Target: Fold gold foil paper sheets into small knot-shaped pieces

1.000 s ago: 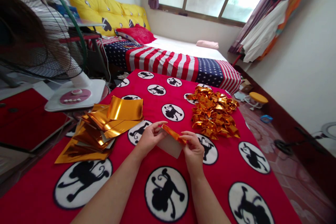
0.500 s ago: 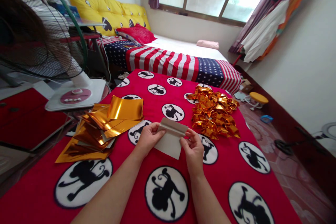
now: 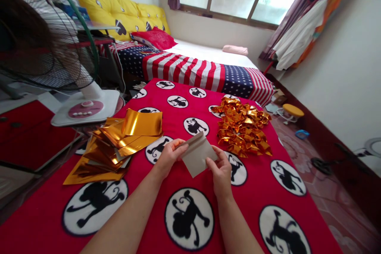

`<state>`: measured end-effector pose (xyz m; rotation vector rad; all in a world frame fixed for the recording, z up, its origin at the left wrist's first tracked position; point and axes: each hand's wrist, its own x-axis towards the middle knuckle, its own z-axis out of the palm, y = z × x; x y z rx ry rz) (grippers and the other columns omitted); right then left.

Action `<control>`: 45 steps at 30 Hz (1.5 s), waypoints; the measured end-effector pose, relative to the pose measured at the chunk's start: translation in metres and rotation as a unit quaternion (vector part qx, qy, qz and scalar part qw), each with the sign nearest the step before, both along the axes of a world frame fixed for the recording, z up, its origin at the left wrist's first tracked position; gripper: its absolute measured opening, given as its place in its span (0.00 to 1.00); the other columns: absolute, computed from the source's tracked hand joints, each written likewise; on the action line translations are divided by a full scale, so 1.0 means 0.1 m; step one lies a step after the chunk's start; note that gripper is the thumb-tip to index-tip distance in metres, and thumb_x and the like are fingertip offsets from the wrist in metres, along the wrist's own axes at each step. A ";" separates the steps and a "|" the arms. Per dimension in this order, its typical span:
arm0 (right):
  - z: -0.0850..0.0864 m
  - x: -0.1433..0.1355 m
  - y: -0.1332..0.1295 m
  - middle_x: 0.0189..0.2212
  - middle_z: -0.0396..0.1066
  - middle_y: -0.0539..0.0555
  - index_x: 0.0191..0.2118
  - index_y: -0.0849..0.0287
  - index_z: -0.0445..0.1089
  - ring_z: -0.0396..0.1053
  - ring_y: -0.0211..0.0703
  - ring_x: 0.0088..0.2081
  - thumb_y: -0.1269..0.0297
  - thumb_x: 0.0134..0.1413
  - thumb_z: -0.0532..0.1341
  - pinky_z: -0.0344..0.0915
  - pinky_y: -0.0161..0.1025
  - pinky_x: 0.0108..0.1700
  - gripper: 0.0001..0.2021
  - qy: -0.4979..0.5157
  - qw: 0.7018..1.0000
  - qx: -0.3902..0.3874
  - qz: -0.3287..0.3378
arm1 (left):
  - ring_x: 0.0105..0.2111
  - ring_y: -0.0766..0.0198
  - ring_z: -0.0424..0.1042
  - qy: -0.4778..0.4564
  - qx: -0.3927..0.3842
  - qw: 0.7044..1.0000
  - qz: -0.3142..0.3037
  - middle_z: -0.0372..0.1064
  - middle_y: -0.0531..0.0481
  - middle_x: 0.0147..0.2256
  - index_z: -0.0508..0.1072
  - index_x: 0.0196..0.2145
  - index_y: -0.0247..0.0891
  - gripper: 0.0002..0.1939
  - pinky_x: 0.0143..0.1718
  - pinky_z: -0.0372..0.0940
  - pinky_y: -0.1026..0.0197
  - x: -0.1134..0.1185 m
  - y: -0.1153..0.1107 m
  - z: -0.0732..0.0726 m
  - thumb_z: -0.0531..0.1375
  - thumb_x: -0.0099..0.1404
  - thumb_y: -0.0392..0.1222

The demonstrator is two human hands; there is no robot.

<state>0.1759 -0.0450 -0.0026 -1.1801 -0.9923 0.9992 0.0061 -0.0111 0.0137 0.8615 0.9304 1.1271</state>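
Between my hands is a sheet of foil paper (image 3: 198, 155), its dull grey back facing up and a crease along its far edge. My left hand (image 3: 168, 155) pinches the sheet at its left corner, thumb on top. At the right edge my right hand (image 3: 220, 166) grips it between thumb and fingers. To the left lies a loose stack of shiny gold foil sheets (image 3: 116, 145). A heap of folded gold foil pieces (image 3: 242, 129) sits at the right. All rest on a red cloth with monkey prints (image 3: 143, 214).
An electric fan (image 3: 86, 105) stands at the left edge of the cloth. Behind is a bed with a striped, starred cover (image 3: 190, 69). A yellow stool (image 3: 293, 110) and a blue item (image 3: 302, 134) are on the floor to the right.
The foil sheet has turned in my hands, so one corner now points toward me. Its creased edge slants up to the right. Both hands stay in nearly the same place.
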 end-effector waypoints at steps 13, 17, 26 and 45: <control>-0.02 0.00 0.00 0.41 0.74 0.53 0.48 0.56 0.69 0.71 0.45 0.40 0.59 0.52 0.64 0.67 0.38 0.40 0.17 0.027 0.999 0.015 0.031 | 0.31 0.64 0.72 0.097 0.050 0.994 0.001 0.74 0.50 0.34 0.72 0.38 0.34 0.19 0.33 0.64 0.66 -0.02 0.01 -0.05 0.69 0.50 0.44; -0.02 0.01 0.01 0.36 0.75 0.53 0.44 0.58 0.70 0.71 0.42 0.37 0.56 0.53 0.65 0.66 0.35 0.37 0.15 0.048 0.999 0.000 0.018 | 0.31 0.64 0.72 0.171 0.094 0.980 -0.026 0.73 0.51 0.31 0.73 0.38 0.35 0.15 0.30 0.63 0.67 -0.01 0.00 -0.04 0.67 0.51 0.39; -0.08 0.02 0.05 0.26 0.73 0.48 0.42 0.58 0.67 0.70 0.38 0.28 0.59 0.47 0.69 0.64 0.33 0.31 0.17 0.038 0.999 -0.024 -0.025 | 0.34 0.61 0.75 0.136 0.102 0.985 -0.010 0.74 0.47 0.34 0.72 0.40 0.35 0.17 0.34 0.68 0.64 -0.01 0.06 -0.17 0.66 0.52 0.41; -0.14 0.05 0.10 0.24 0.70 0.49 0.33 0.57 0.64 0.70 0.41 0.27 0.57 0.47 0.67 0.64 0.34 0.30 0.14 -0.068 0.995 -0.026 -0.075 | 0.33 0.65 0.69 0.400 0.336 0.827 0.206 0.67 0.48 0.38 0.69 0.35 0.38 0.11 0.36 0.67 0.62 -0.07 0.03 -0.10 0.65 0.54 0.32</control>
